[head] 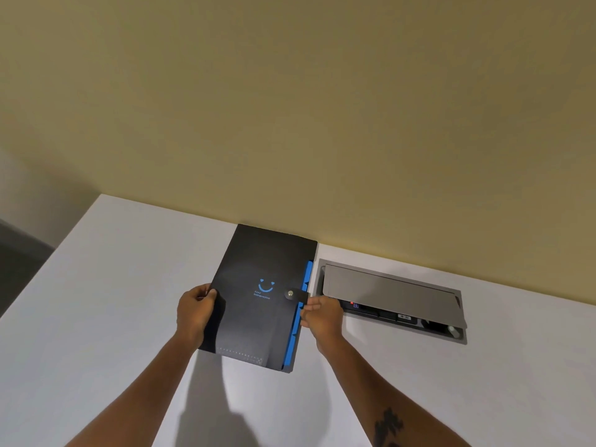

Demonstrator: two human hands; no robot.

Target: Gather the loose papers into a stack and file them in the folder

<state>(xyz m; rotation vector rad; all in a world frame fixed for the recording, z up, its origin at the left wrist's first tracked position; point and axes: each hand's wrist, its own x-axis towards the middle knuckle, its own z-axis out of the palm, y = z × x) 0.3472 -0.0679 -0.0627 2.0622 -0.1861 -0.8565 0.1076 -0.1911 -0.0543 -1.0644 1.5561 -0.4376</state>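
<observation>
1. Folder (258,295): black cover with a blue smiley mark, closed, lying on the white desk (96,301) just below the centre of the frame. Its far edge sits against the yellow wall (290,108).
2. Closure: a black strap with a metal snap button (290,293) wraps over the folder's right edge.
3. Blue tabs (298,317) protrude along the right edge, under the cover.
4. Left hand (195,312): arm enters from the lower left of the frame and extends forward. The fingers curl over the folder's left edge with the thumb on top of the cover, grasping it.
5. Right hand (322,316): arm enters from the lower right, a tattoo visible on the forearm. The fingers are drawn together at the folder's right edge, beside the strap. Whether they pinch the strap or only touch the edge cannot be determined.
6. Cable box (393,301): a grey recessed unit set in the desk just right of the folder, lid tilted open, sockets visible inside.
</observation>
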